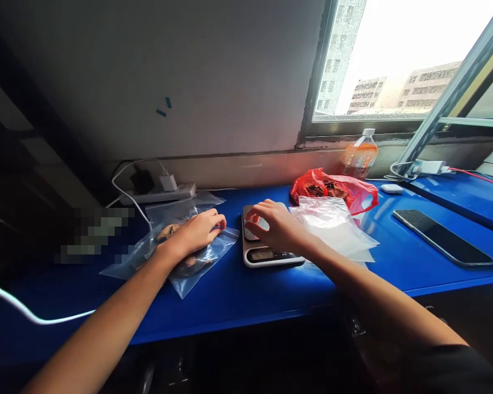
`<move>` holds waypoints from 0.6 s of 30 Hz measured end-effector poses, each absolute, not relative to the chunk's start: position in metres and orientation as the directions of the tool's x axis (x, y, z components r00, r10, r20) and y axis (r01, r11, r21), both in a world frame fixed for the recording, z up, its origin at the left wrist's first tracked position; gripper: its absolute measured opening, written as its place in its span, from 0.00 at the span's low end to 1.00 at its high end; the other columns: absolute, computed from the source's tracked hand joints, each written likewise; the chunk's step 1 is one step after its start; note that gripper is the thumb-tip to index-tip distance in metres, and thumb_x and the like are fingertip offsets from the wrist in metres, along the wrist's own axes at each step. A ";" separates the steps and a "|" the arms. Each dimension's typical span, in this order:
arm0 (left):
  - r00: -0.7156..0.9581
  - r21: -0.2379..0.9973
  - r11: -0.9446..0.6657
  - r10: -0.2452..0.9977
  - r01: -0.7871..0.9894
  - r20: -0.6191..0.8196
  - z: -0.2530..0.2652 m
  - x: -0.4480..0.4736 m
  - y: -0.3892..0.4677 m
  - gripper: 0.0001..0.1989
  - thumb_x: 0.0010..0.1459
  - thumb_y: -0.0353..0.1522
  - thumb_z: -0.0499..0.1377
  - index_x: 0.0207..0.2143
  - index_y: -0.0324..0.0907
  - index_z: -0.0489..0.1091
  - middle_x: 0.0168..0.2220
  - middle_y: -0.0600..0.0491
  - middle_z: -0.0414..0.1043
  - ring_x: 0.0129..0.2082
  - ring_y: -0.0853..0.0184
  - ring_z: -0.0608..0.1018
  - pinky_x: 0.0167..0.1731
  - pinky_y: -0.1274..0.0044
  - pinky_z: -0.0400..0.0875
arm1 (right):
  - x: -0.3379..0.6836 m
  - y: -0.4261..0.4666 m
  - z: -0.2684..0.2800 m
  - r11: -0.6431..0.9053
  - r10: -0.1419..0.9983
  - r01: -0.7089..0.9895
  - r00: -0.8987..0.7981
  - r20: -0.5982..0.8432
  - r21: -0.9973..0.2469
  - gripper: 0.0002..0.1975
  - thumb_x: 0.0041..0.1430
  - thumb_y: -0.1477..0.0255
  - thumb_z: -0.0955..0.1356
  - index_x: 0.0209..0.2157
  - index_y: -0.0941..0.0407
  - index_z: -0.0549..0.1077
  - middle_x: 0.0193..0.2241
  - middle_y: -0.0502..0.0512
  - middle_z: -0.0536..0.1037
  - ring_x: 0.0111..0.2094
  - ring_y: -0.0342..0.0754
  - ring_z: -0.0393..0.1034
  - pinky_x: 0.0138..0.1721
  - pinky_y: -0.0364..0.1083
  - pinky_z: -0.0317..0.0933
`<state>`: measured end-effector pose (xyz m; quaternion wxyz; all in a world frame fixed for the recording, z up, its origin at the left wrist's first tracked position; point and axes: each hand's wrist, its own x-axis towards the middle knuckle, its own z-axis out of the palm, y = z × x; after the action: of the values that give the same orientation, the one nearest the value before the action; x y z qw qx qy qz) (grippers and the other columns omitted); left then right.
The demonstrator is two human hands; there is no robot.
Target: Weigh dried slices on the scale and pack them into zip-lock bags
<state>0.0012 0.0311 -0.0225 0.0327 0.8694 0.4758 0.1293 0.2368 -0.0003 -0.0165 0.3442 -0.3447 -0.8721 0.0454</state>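
Observation:
My left hand [201, 232] rests over clear zip-lock bags [187, 284] holding brown, lumpy dried pieces [191, 261]. Its fingers are loosely curled near one bag's edge, with a gap showing between thumb and forefinger. Beneath my right hand [277, 224] sits a white digital kitchen scale [246, 258] with a dark display at its front. That hand hovers with thumb and forefinger apart in a C shape, nothing visible between them. It covers part of the weighing plate. Right of the scale lies a stack of flat clear zip-lock bags [332, 227].
Behind the stack, a red plastic bag [363, 197] gapes over dark brown pieces. A drink bottle [359, 156] stands by the window. A phone [441, 238] and a white earbud case [391, 189] lie to the right. Cables run from a power strip [184, 191] at back left.

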 end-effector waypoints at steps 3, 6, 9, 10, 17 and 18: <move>0.552 0.201 -0.601 0.795 0.774 0.252 -0.010 0.006 0.016 0.08 0.58 0.32 0.52 0.33 0.45 0.71 0.36 0.53 0.71 0.32 0.65 0.74 0.34 0.75 0.67 | 0.239 -0.003 -0.013 0.688 0.719 0.533 -0.405 0.565 -0.494 0.04 0.60 0.72 0.66 0.33 0.56 0.72 0.30 0.53 0.78 0.33 0.45 0.68 0.36 0.44 0.57; 0.635 0.221 -0.744 0.658 0.631 0.404 -0.001 0.016 -0.003 0.06 0.59 0.29 0.53 0.33 0.43 0.69 0.36 0.53 0.71 0.35 0.66 0.74 0.37 0.75 0.68 | 0.235 -0.006 -0.007 0.552 0.831 0.500 -0.393 0.393 -0.667 0.13 0.59 0.65 0.66 0.24 0.57 0.70 0.23 0.51 0.75 0.25 0.43 0.66 0.27 0.42 0.53; 0.661 0.191 -0.830 0.537 0.524 0.523 0.001 0.027 -0.017 0.04 0.60 0.27 0.54 0.34 0.43 0.68 0.36 0.53 0.70 0.36 0.67 0.74 0.39 0.76 0.69 | 0.235 -0.009 -0.002 0.401 0.865 0.408 -0.464 0.192 -0.820 0.21 0.57 0.58 0.66 0.18 0.57 0.68 0.18 0.51 0.72 0.22 0.42 0.64 0.22 0.42 0.51; 0.663 0.183 -0.846 0.511 0.501 0.548 0.000 0.029 -0.019 0.04 0.60 0.26 0.55 0.35 0.42 0.67 0.36 0.53 0.70 0.36 0.67 0.74 0.39 0.76 0.69 | 0.236 -0.010 -0.001 0.356 0.862 0.377 -0.487 0.144 -0.855 0.21 0.57 0.57 0.66 0.18 0.57 0.68 0.18 0.51 0.72 0.21 0.43 0.64 0.22 0.42 0.51; 0.677 0.190 -0.896 0.430 0.401 0.598 -0.009 0.029 -0.014 0.05 0.60 0.23 0.56 0.36 0.41 0.66 0.35 0.53 0.70 0.36 0.69 0.75 0.38 0.77 0.71 | 0.239 -0.012 -0.008 0.229 0.796 0.180 -0.600 0.078 -0.957 0.11 0.52 0.73 0.66 0.38 0.55 0.64 0.21 0.44 0.70 0.21 0.40 0.63 0.23 0.39 0.55; 0.678 0.201 -0.901 0.424 0.385 0.601 -0.010 0.029 -0.014 0.06 0.60 0.22 0.56 0.36 0.41 0.66 0.35 0.52 0.71 0.36 0.69 0.75 0.39 0.77 0.71 | 0.238 -0.013 -0.010 0.221 0.797 0.127 -0.594 0.105 -0.967 0.15 0.50 0.75 0.66 0.41 0.54 0.61 0.22 0.42 0.69 0.21 0.39 0.62 0.22 0.39 0.54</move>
<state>0.0293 -0.0137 -0.0097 0.0292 0.9155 0.2207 0.3350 0.2377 -0.0128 -0.0096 0.3140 -0.3230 -0.7156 0.5338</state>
